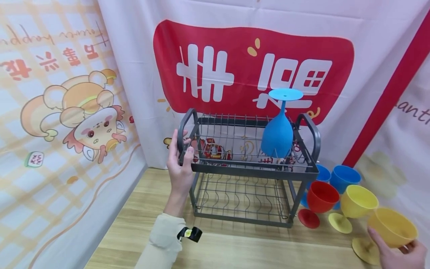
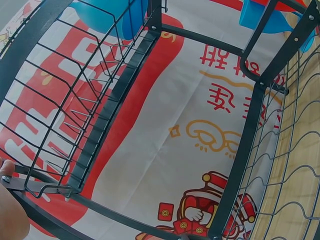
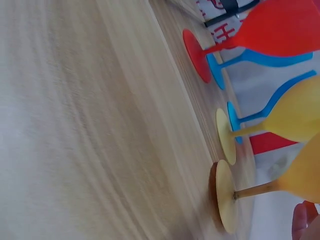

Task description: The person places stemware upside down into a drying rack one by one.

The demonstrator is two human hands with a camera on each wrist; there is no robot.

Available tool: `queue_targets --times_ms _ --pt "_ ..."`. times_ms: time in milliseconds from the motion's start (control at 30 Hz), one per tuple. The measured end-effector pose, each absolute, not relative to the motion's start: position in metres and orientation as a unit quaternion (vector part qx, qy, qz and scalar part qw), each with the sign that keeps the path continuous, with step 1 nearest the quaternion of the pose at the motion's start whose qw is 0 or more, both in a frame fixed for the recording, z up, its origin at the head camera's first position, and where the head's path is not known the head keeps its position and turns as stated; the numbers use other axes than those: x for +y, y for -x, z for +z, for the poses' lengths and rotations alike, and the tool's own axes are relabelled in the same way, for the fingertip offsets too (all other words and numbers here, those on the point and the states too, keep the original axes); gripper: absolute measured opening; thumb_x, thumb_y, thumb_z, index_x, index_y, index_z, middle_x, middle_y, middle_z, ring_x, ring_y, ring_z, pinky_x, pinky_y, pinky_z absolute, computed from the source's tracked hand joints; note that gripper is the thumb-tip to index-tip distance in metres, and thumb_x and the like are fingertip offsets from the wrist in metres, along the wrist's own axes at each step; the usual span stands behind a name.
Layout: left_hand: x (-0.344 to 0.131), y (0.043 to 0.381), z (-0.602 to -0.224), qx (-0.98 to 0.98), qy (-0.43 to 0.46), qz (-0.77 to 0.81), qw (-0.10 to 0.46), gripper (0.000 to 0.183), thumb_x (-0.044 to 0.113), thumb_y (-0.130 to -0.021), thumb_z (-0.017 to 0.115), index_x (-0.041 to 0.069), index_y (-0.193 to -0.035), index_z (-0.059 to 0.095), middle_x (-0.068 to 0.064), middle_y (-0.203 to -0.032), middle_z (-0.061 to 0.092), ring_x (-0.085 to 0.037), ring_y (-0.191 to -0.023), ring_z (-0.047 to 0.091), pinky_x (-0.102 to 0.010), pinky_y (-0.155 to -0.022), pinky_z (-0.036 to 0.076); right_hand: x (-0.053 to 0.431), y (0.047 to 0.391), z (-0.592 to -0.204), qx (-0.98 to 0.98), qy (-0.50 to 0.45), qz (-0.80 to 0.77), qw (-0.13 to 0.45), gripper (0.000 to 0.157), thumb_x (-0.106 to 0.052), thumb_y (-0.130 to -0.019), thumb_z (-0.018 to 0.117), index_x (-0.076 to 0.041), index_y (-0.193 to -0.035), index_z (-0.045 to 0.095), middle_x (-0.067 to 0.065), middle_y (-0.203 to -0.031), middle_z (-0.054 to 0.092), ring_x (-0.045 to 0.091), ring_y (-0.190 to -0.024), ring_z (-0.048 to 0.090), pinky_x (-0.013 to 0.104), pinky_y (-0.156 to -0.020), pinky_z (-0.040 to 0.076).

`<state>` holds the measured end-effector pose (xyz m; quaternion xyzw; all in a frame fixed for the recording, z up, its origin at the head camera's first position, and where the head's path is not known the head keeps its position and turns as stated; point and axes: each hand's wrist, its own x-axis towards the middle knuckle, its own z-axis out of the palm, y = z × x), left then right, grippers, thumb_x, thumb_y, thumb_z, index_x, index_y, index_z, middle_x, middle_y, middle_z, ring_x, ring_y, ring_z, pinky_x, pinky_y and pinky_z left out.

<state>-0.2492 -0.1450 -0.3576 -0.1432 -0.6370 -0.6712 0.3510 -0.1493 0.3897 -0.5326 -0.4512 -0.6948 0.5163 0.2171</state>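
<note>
A dark grey two-tier dish rack [image 1: 235, 168] stands on the table. My left hand [image 1: 179, 168] grips its upper left end by the curved handle; only part of that hand shows in the left wrist view. Upside down on the upper tier, towards the right, sits a blue goblet [image 1: 278, 136]. At the lower right my right hand [image 1: 401, 256] holds an orange-yellow goblet [image 1: 393, 226] by its bowl, fingers around the far side. That goblet is upright, its round foot [image 3: 227, 197] at the tabletop; whether it touches cannot be told.
Right of the rack stand a red goblet [image 1: 322, 198], a yellow goblet [image 1: 358, 201] and two blue goblets, one of them [image 1: 345, 178] behind the yellow. Printed cloth [image 1: 134, 74] hangs behind and beside the wooden table [image 1: 147, 209].
</note>
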Motion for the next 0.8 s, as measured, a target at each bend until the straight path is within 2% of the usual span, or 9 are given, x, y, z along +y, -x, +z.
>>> queue_targets --times_ms 67,100,200,300,367,467,567,667,800 --pt "-0.145 0.249 -0.357 -0.636 0.145 -0.672 0.351 0.065 0.018 -0.106 0.055 0.022 -0.167 0.033 0.004 -0.160 0.054 -0.040 -0.144 0.051 -0.020 -0.107 0.054 0.382 0.145 -0.531 -0.684 0.450 0.522 0.238 0.107 -0.058 -0.080 0.086 -0.035 -0.165 0.025 -0.023 -0.154 0.036 -0.008 -0.126 0.037 0.020 -0.119 0.032" --pt "-0.145 0.249 -0.357 -0.635 0.146 -0.672 0.352 0.065 0.018 -0.106 0.055 0.022 -0.167 0.033 0.004 -0.160 0.054 -0.039 -0.144 0.051 -0.020 -0.107 0.054 0.378 0.142 -0.530 -0.687 0.452 0.517 0.238 0.107 -0.060 -0.080 0.085 -0.035 -0.165 0.024 -0.022 -0.155 0.036 -0.007 -0.125 0.036 0.022 -0.121 0.031" --pt "-0.145 0.249 -0.356 -0.634 0.147 -0.671 0.354 0.065 0.017 -0.106 0.055 0.022 -0.167 0.033 0.002 -0.160 0.054 -0.034 -0.143 0.053 -0.020 -0.106 0.055 0.362 0.136 -0.518 -0.706 0.451 0.499 0.223 0.108 -0.063 -0.083 0.079 -0.029 -0.167 0.019 -0.004 -0.161 0.041 0.013 -0.131 0.043 0.030 -0.125 0.033" --pt "-0.145 0.248 -0.355 -0.633 0.148 -0.671 0.355 0.065 0.017 -0.106 0.055 0.022 -0.167 0.033 0.002 -0.160 0.054 -0.036 -0.144 0.052 -0.019 -0.106 0.055 0.344 0.132 -0.503 -0.732 0.438 0.485 0.191 0.110 -0.064 -0.088 0.073 -0.021 -0.169 0.013 0.020 -0.170 0.029 0.040 -0.139 0.036 0.042 -0.130 0.034" --pt "-0.146 0.248 -0.355 -0.633 0.147 -0.672 0.355 0.064 0.018 -0.106 0.055 0.022 -0.167 0.033 0.003 -0.160 0.054 -0.039 -0.145 0.050 -0.019 -0.107 0.054 0.333 0.130 -0.493 -0.749 0.419 0.482 0.175 0.110 -0.059 -0.091 0.073 -0.016 -0.169 0.010 0.026 -0.171 0.025 0.046 -0.139 0.034 0.049 -0.131 0.033" --pt "-0.146 0.247 -0.355 -0.632 0.149 -0.673 0.354 0.064 0.017 -0.107 0.055 0.022 -0.167 0.033 0.004 -0.160 0.054 -0.043 -0.146 0.048 -0.020 -0.109 0.053 0.319 0.129 -0.487 -0.776 0.387 0.470 0.165 0.109 -0.053 -0.092 0.076 -0.012 -0.169 0.011 0.028 -0.168 0.028 0.048 -0.138 0.036 0.049 -0.129 0.035" --pt "-0.146 0.247 -0.356 -0.634 0.148 -0.671 0.355 0.064 0.017 -0.107 0.055 0.022 -0.167 0.033 0.004 -0.160 0.054 -0.042 -0.148 0.047 -0.021 -0.111 0.052 0.307 0.131 -0.484 -0.802 0.349 0.454 0.169 0.105 -0.044 -0.092 0.080 -0.011 -0.169 0.016 0.027 -0.165 0.035 0.047 -0.136 0.040 0.048 -0.122 0.041" --pt "-0.147 0.247 -0.357 -0.639 0.147 -0.667 0.354 0.064 0.016 -0.107 0.055 0.021 -0.167 0.033 0.003 -0.161 0.053 -0.038 -0.149 0.047 -0.020 -0.112 0.050 0.296 0.131 -0.482 -0.823 0.309 0.438 0.187 0.100 -0.034 -0.090 0.085 -0.012 -0.167 0.025 0.024 -0.160 0.043 0.043 -0.130 0.045 0.042 -0.109 0.044" --pt "-0.149 0.246 -0.361 -0.650 0.143 -0.660 0.348 0.064 0.016 -0.107 0.055 0.024 -0.167 0.033 0.005 -0.162 0.053 -0.029 -0.150 0.048 -0.018 -0.113 0.049 0.281 0.131 -0.481 -0.850 0.255 0.414 0.201 0.096 -0.019 -0.087 0.089 -0.009 -0.163 0.032 0.023 -0.155 0.050 0.040 -0.124 0.049 0.042 -0.101 0.044"
